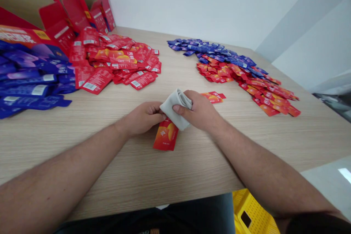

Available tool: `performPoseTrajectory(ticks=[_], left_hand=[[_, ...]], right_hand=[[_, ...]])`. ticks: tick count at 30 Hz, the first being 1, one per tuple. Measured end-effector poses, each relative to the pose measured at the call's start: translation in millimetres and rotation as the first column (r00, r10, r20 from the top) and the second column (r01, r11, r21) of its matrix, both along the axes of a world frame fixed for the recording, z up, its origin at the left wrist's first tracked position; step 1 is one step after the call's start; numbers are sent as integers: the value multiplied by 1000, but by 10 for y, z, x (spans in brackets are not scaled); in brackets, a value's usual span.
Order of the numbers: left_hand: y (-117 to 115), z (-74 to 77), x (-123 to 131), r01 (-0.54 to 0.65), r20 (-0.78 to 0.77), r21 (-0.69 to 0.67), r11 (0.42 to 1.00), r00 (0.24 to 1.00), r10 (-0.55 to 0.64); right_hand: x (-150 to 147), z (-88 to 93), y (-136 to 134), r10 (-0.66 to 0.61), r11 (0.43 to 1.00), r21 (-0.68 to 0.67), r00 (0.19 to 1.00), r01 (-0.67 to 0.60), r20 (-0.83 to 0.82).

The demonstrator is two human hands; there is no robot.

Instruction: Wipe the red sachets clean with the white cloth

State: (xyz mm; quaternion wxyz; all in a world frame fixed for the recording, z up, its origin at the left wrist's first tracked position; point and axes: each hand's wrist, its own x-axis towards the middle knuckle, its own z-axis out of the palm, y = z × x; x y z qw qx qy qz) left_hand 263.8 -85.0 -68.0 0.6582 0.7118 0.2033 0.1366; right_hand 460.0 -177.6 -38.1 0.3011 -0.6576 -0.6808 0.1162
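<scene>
My left hand (146, 117) is closed on the upper end of a red-orange pouch (166, 135), whose printed front with yellow fruit faces up. In my right hand (199, 109) is a folded light grey cloth (178, 108), gripped between thumb and fingers and lying over the top part of the pouch. The cloth hides that end of the pouch and some of my fingertips. Just beyond my right hand, a second red-orange pouch (213, 97) lies flat on the table.
A heap of red pouches (117, 58) and a pile of blue pouches (30, 76) lie at the left, before red cartons (59, 25). Rows of blue pouches (216, 51) and red-orange pouches (263, 91) stretch along the right. Below the table's front edge stands a yellow basket (253, 212).
</scene>
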Motion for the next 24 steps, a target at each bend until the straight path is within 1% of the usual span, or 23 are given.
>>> performPoseTrajectory(ticks=[2, 3, 6, 7, 8, 9, 11, 12, 13, 15, 16, 17, 20, 21, 22, 24], left_hand=[[-9, -14, 1, -50, -4, -16, 999, 999, 50], [-15, -21, 3, -71, -2, -32, 997, 997, 71], [-36, -33, 17, -146, 19, -118, 982, 989, 149], [-42, -33, 24, -186, 26, -160, 969, 981, 193], [-45, -31, 33, -224, 29, -203, 953, 972, 234], [-47, -26, 41, -256, 33, -244, 935, 962, 272], [-49, -14, 58, -296, 35, -307, 905, 946, 322], [-49, -9, 64, -310, 33, -326, 893, 940, 339], [-49, -5, 69, -318, 28, -339, 885, 937, 347], [-49, -3, 76, -326, 17, -350, 878, 935, 354], [-49, -4, 77, -333, 21, -349, 876, 932, 363], [-49, -7, 78, -338, 28, -348, 874, 929, 370], [-52, -14, 81, -357, 43, -344, 868, 918, 395], [-54, -13, 81, -363, 39, -343, 866, 916, 399], [-57, -12, 82, -367, 30, -343, 865, 916, 400], [-64, -6, 85, -374, 18, -346, 861, 914, 404]], right_hand=[[-5, 5, -6, -61, 998, 2, 998, 61, -13], [-12, 9, -13, -52, 999, -3, 999, 52, -9], [-36, 22, -36, 86, 996, -18, 995, -85, 43], [-40, 25, -41, 106, 994, -14, 992, -106, 66], [-40, 28, -43, 94, 996, -5, 992, -94, 86], [-38, 29, -44, 55, 998, 7, 993, -56, 101], [-36, 29, -43, 3, 1000, 9, 993, -4, 118], [-40, 27, -45, 30, 1000, -9, 991, -29, 127], [-50, 24, -48, 96, 995, -38, 986, -92, 138], [-78, 15, -57, 251, 967, -91, 955, -239, 158], [-92, 9, -61, 285, 957, -100, 944, -272, 168], [-103, 1, -65, 272, 962, -89, 946, -260, 179], [-123, -22, -69, 99, 995, -12, 974, -99, 203], [-130, -29, -71, 100, 995, -13, 972, -100, 212], [-139, -36, -74, 149, 989, -35, 965, -144, 217], [-160, -47, -81, 294, 955, -99, 932, -278, 214]])
